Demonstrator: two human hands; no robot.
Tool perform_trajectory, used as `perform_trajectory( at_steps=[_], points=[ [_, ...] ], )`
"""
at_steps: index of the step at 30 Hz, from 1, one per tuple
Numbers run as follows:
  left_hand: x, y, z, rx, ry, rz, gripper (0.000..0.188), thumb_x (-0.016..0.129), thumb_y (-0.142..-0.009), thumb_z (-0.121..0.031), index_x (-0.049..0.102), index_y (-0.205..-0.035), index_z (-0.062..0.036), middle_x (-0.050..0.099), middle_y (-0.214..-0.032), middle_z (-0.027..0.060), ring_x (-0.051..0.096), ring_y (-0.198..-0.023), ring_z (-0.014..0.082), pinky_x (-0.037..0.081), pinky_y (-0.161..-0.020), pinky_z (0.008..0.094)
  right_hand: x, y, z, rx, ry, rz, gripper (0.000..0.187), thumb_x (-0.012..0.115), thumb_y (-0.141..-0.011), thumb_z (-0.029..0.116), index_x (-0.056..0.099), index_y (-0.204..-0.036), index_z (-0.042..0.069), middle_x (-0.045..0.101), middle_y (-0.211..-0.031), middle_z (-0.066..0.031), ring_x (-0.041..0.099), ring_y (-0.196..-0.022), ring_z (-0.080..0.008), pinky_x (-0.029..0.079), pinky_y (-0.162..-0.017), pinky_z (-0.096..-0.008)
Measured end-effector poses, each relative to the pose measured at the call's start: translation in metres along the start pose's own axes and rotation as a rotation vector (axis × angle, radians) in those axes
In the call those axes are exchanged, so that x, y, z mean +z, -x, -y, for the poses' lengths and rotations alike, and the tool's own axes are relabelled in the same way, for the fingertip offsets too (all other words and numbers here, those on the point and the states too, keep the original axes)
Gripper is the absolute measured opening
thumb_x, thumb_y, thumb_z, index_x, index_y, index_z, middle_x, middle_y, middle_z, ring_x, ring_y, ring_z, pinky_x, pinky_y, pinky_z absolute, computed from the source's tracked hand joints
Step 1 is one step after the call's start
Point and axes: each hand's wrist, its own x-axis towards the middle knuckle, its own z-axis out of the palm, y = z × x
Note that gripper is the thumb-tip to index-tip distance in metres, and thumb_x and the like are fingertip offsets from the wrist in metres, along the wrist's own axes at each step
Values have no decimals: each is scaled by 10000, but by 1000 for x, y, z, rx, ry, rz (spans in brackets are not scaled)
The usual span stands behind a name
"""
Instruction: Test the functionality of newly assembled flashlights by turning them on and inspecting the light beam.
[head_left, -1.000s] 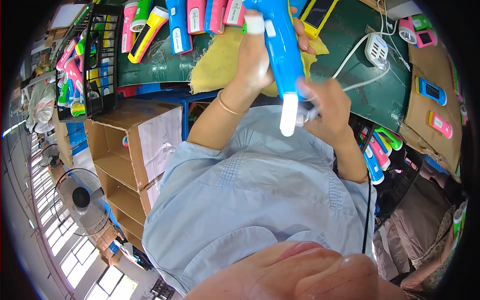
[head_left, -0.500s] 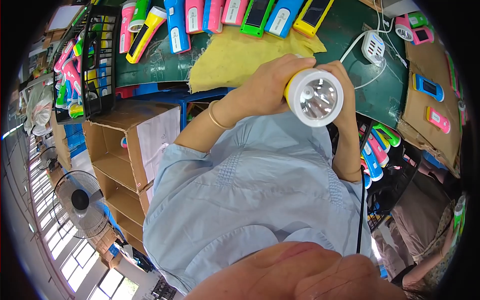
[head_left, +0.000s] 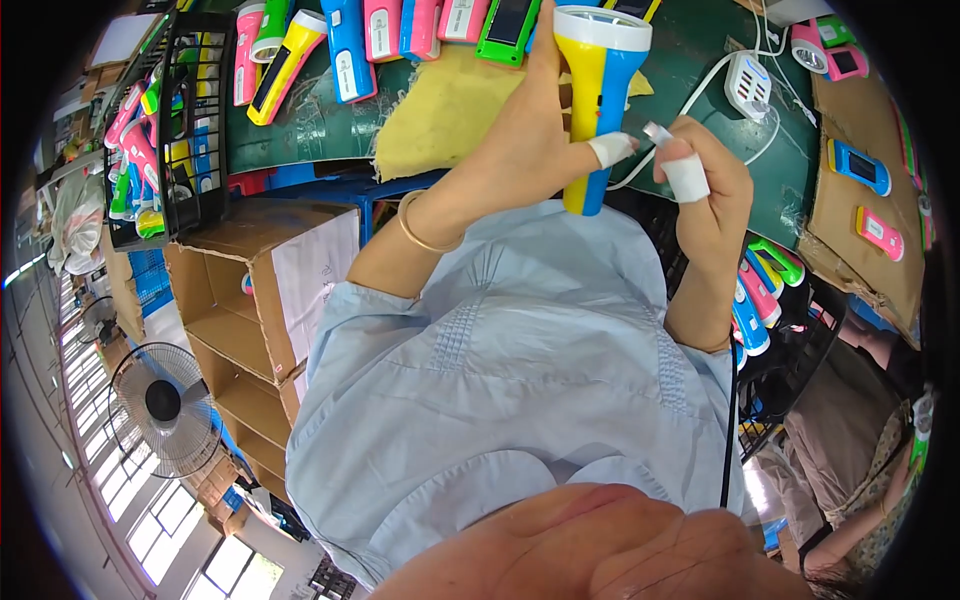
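Note:
My left hand (head_left: 535, 140) is wrapped round a yellow and blue flashlight (head_left: 597, 110), which stands nearly upright with its white head at the top. White tape covers that thumb, which presses against the handle. Close by on the right, my right hand (head_left: 715, 190), also with a taped finger, pinches a small pale cable plug (head_left: 657, 134) a short way from the flashlight's side. A white cable (head_left: 690, 105) runs nearby, partly hidden by the hand. Under and behind the left hand lies a yellow cloth (head_left: 430, 125) on the green table (head_left: 300, 130).
Several coloured flashlights (head_left: 345, 60) line the table's far side. A white multi-port charger (head_left: 748, 88) sits at right, beside cardboard (head_left: 850, 225) bearing more flashlights. Black crates (head_left: 205, 130) of flashlights stand left and lower right. A cardboard shelf (head_left: 235, 340), a fan (head_left: 163, 400) and another person (head_left: 835, 450) are around.
The flashlight has turned from lens facing me to upright, and has risen. My right hand has come off it and moved right and down, now holding the plug.

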Motion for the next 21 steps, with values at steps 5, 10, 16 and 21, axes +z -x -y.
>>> perform_trajectory(
  at_steps=[5, 10, 16, 21],
  points=[
    [-5, -7, 8, 2, -213, 2, 739, 720, -645, -111, 300, -1237, 31, 516, -981, 134, 549, -859, 219, 465, -750, 327, 9, -16, 2, 36, 175, 19, 149, 593, -822, 97, 553, -745, -25, 469, -603, -69, 420, -488, -124, 316, -449, -246],
    [-4, -7, 13, 31, -306, -97, 684, 736, -610, -116, 356, -1158, 36, 515, -992, 174, 556, -864, 276, 462, -716, 348, 11, -17, 10, 58, 386, -20, 153, 607, -811, 118, 563, -732, -6, 517, -619, -83, 464, -468, -190, 349, -440, -285],
    [7, -9, 23, 252, -543, -277, 774, 765, -622, -132, 300, -1216, 43, 502, -1021, 206, 546, -901, 351, 460, -728, 393, 32, -20, 1, -111, 702, -157, 159, 611, -805, 139, 518, -738, 29, 533, -629, -105, 527, -519, -279, 398, -462, -355],
    [4, -5, 23, 391, -499, -365, 740, 793, -628, -161, 359, -1203, 11, 516, -1043, 164, 548, -955, 300, 449, -791, 365, 30, 1, 13, -213, 577, -73, 131, 604, -810, 130, 548, -770, 19, 560, -640, -98, 561, -524, -260, 420, -443, -310]
  ],
)
